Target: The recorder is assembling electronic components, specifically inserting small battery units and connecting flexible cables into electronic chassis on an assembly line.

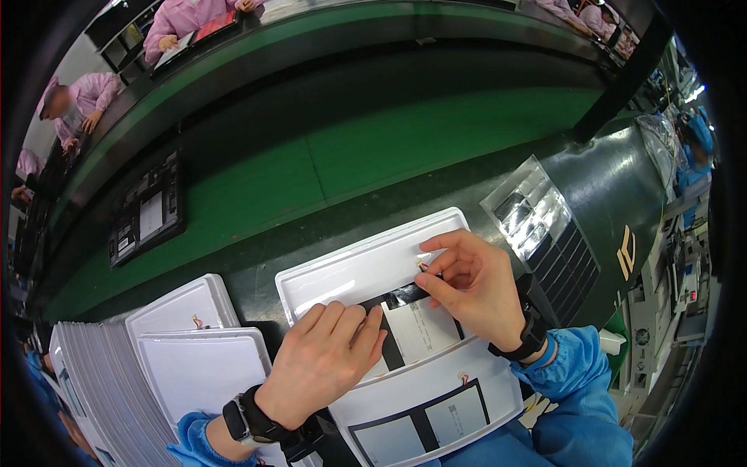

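Blue-cuffed left hand [323, 354] arches palm-down, right hand [484, 289] curls by connector [421, 265], both grips unclear

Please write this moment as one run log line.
left hand: at flat pack; right hand: at pack's wires; pack: in white tray

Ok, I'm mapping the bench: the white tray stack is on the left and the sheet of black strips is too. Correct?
No: the head view shows the sheet of black strips on the right; the white tray stack is on the left.
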